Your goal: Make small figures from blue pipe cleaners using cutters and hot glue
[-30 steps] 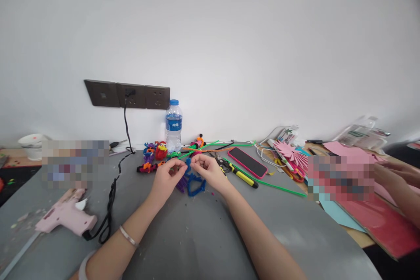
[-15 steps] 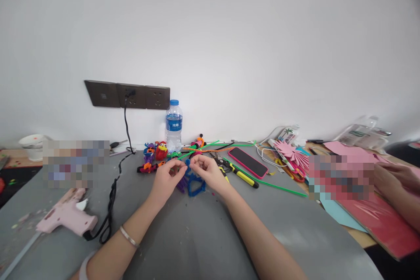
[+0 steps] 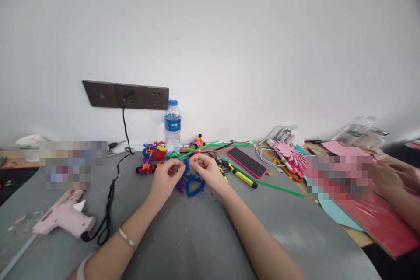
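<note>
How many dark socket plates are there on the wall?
3, in a row: left plate; middle plate, with a black cable plugged in; right plate, up and left of the bottle. None seems hidden.

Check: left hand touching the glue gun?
Apart. Head view: left hand pinches the pipe cleaner; grey table shows between it and the glue gun.

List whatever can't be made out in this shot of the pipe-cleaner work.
Head view throughout.
Part of the table under the left pixelated patch: hidden.
Part under the right pixelated patch: hidden.
Pinch of left hand and right hand above the blue pipe-cleaner figure: too small, fingers cover it.
The co-worker's hand: cut off by the right edge.
Label on the water bottle: too small to read.
</note>
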Motion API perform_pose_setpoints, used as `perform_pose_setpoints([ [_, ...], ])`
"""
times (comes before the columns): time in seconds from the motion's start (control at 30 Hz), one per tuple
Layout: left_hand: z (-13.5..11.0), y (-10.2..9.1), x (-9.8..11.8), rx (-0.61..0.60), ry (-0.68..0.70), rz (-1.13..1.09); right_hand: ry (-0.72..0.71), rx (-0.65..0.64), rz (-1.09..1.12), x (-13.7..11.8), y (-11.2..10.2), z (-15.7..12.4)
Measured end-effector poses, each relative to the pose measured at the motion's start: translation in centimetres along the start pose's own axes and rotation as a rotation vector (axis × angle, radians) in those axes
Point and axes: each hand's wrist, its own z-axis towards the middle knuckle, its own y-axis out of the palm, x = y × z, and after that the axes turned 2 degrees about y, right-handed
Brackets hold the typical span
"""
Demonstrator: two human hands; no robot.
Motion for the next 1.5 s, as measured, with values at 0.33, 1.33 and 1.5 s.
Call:
perform_pose_setpoints([
  [0.33,0.11,-0.08,-0.21,0.028,-0.017,-0.009,0.008,-0.029,-0.013,0.19,0.01,-0.05],
  [1.33,0.07,-0.04,-0.01,0.031,-0.004,0.000,0.010,-0.051,-0.044,0.03,0.07,-0.38],
  [1.5,0.08,-0.08,-0.22,0.036,-0.027,-0.009,0.016,-0.040,-0.073,0.10,0.09,-0.37],
])
